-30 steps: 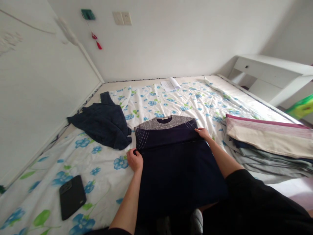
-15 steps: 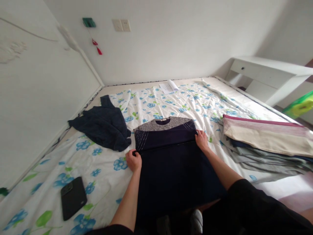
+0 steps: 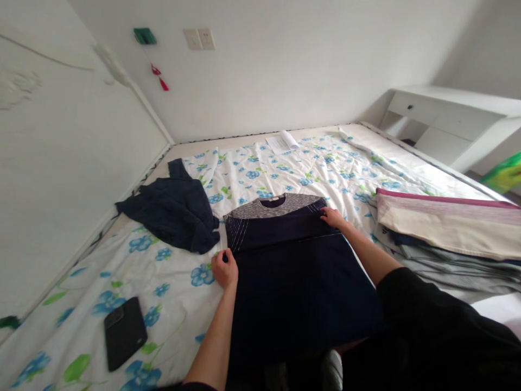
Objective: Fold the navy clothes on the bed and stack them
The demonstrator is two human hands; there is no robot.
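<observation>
A dark navy sweater [image 3: 285, 271] with a speckled grey yoke and thin pale lines at its shoulders lies flat on the bed, neckline away from me. A fold runs across its chest. At its left edge, just below the shoulder lines, my left hand [image 3: 224, 269] is closed, with thumb and finger pinching the cloth. My right hand [image 3: 334, 218] is at the opposite edge near the right shoulder, its fingertips closed on the fabric there. The lower part of the sweater spreads toward my body and merges with my dark clothing.
Left of the sweater lies a crumpled dark garment [image 3: 175, 206], with a black phone [image 3: 125, 332] nearer me. A stack of folded clothes [image 3: 443, 222] sits on the right. Papers [image 3: 283, 142] rest at the back of the flowered sheet [image 3: 175, 293]; a white desk [image 3: 448, 122] stands beyond.
My right hand has shifted up along the sweater's right edge toward the shoulder. My left hand stays at the left edge, almost in the same place. The view has tilted slightly.
</observation>
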